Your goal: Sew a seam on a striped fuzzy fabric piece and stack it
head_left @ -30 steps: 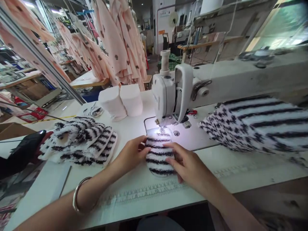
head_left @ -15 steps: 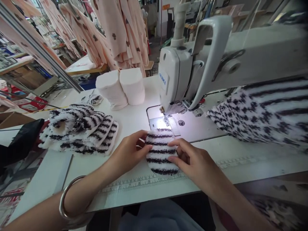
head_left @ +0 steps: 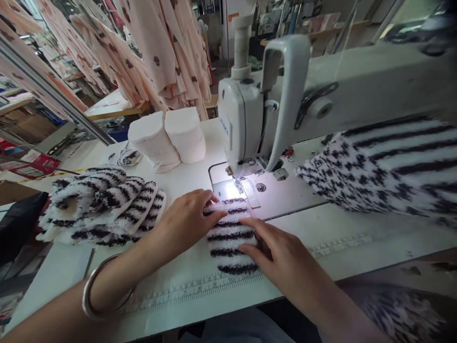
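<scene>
Head view. Striped fleece piece (head_left: 228, 236) flat on the white table (head_left: 357, 238), just in front of the machine (head_left: 250, 119), its far edge right at the lit needle plate (head_left: 246, 190). Left hand (head_left: 185, 216) laid open on the piece's left edge, fingers spread flat and pressing down, nothing pinched. Right hand (head_left: 274, 250) resting on the piece's right side, fingers stretched forward and lying on the fleece, likewise open and closed around nothing. Silver bangle (head_left: 96, 290) on the left wrist, nearer the viewer than the machine and to its left.

Printed ruler (head_left: 200, 288) along the table's near edge, in front of the machine, partly covered by the piece and the right hand. Stack of striped pieces (head_left: 103, 205) to the left of the machine, fanned out, well apart from the left hand. 2 white rolls (head_left: 167, 138) just left of the machine head, standing side by side and touching. Small striped scrap (head_left: 128, 156) left of the rolls, farther from the machine. Large striped cloth (head_left: 385, 166) heaped to the right of the machine head, under its arm. Pink garments (head_left: 160, 52) hanging behind and left of the machine. Dark object at the far left edge, well away from the machine, too cut off to tell.
</scene>
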Tool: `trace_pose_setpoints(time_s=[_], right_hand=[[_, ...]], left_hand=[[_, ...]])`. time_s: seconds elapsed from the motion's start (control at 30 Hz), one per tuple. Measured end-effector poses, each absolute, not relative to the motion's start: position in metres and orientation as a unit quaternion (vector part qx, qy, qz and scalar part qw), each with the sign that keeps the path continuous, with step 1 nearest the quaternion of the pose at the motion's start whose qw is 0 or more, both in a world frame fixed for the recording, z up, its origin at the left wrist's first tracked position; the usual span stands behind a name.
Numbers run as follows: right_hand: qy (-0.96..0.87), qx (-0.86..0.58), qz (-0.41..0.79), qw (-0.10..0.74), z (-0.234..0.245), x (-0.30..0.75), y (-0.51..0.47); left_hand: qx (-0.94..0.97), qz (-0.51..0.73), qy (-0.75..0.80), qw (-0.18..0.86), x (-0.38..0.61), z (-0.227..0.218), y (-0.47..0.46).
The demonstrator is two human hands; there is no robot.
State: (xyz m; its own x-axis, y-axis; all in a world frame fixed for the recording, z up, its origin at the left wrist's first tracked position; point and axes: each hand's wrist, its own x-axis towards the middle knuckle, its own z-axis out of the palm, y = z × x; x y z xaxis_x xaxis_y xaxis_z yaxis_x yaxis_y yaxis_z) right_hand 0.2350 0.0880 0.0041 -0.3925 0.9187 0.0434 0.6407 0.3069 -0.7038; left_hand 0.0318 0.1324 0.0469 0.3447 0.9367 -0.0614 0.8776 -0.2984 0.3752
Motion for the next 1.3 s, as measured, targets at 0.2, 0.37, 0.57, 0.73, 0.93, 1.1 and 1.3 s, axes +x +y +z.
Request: trace_pose_setpoints(time_s=[0.2,0.37,0.57,0.73,0.93,1.1,1.3], right_hand=[[-0.812,-0.469,0.189,0.293,-0.011,0.230,0.083],[-0.843,-0.449,0.096,0.281,-0.018,0.228,0.082],[-0.840,-0.457,0.059,0.287,-0.017,0.224,0.087],[-0.841,-0.438,0.055,0.312,-0.017,0.221,0.091],[-0.838,-0.455,0.073,0.292,-0.013,0.225,0.092],[-0.833,-0.476,0.016,0.281,0.002,0.239,0.093],[-0.868,-0.431,-0.084,0.233,-0.010,0.235,0.097]], left_hand=[[0.786,0.088,0.577,0.203,0.042,0.044,0.150],[0.752,0.073,0.610,0.239,0.039,0.046,0.151],[0.747,0.058,0.612,0.255,0.033,0.041,0.155],[0.751,0.061,0.612,0.238,0.030,0.041,0.156],[0.787,0.067,0.589,0.173,0.027,0.041,0.155],[0.853,0.187,0.486,0.015,0.035,0.039,0.131],[0.913,0.130,0.383,0.047,0.051,0.018,0.109]])
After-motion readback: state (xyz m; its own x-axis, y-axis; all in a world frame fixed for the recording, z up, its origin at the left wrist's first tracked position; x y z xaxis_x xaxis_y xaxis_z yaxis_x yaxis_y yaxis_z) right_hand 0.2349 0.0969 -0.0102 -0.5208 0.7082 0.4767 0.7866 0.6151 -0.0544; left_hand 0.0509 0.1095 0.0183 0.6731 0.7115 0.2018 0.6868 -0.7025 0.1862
